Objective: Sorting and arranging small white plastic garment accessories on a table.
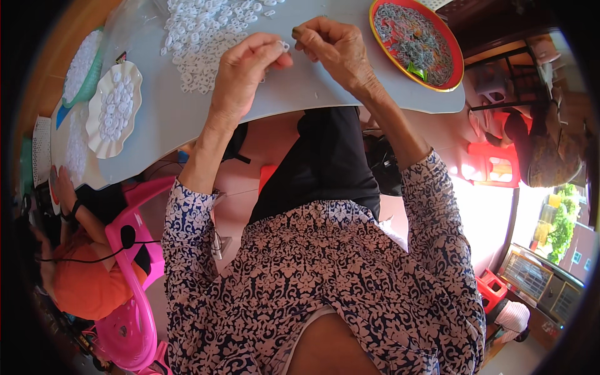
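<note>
My left hand (247,69) pinches a small white plastic piece (285,46) with a hole in it, held above the near part of the table. Close to its right, my right hand (331,50) has thumb and forefinger pressed together; whatever they grip is too small to make out. A dark greenish patch shows at that fingertip. Behind and left of my left hand spreads a loose heap of similar white pieces (203,37). Right of my right hand stands a round red tray (458,65) with a gold rim, filled with small grey metal-looking pieces (415,40) and a bright green scrap (417,71).
On the grey table (156,119), a wavy-edged cream dish (100,142) holds more white pieces, beside a green basket (81,97) of them. At left sits another person in orange (90,281), one hand at the table, near a pink chair (137,312). Red stools (494,165) stand at right.
</note>
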Demonstrator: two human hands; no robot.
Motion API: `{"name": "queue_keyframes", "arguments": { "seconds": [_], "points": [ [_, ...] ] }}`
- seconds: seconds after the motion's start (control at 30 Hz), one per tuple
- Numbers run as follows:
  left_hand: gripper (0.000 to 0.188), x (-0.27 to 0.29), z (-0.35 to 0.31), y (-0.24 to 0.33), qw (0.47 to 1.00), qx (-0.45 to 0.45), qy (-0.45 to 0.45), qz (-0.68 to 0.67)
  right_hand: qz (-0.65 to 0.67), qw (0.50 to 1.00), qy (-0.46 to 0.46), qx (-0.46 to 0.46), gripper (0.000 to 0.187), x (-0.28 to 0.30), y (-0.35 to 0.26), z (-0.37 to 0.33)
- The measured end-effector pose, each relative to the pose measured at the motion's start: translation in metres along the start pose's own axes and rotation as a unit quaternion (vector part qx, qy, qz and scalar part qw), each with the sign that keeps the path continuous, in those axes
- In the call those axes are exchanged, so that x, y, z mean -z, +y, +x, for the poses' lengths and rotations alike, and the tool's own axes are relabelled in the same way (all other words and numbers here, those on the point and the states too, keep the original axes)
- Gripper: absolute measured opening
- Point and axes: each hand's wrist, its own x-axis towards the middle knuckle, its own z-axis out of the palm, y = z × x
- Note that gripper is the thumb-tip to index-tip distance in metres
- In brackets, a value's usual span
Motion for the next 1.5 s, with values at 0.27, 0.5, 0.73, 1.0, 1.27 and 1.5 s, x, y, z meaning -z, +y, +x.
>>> {"name": "queue_keyframes", "arguments": {
  "seconds": [0.27, 0.5, 0.73, 1.0, 1.27, 1.5],
  "points": [
    [0.015, 0.003, 0.027, 0.015, 0.948, -0.041, -0.03, -0.315, 0.074, 0.992, -0.083, -0.05, 0.023, -0.019, -0.018, 0.004],
    [0.015, 0.009, 0.027, 0.025, 0.968, -0.097, 0.019, -0.231, 0.155, 0.973, -0.141, -0.092, 0.023, -0.016, -0.019, 0.015],
    [0.014, -0.005, -0.019, 0.019, 0.975, -0.051, 0.027, -0.214, -0.181, 0.982, 0.027, 0.049, 0.019, 0.002, 0.025, 0.078],
    [0.016, -0.022, -0.042, -0.001, 0.99, 0.016, 0.056, -0.126, -0.455, 0.883, -0.089, 0.072, 0.018, -0.022, 0.033, 0.113],
    [0.013, -0.026, -0.04, -0.002, 0.995, -0.007, 0.041, -0.092, -0.581, 0.793, -0.039, 0.177, 0.017, -0.036, 0.001, 0.101],
    [0.018, -0.024, -0.037, -0.012, 0.996, -0.037, 0.048, -0.064, -0.313, 0.942, -0.09, 0.083, 0.015, -0.004, -0.027, 0.06]
  ]
}}
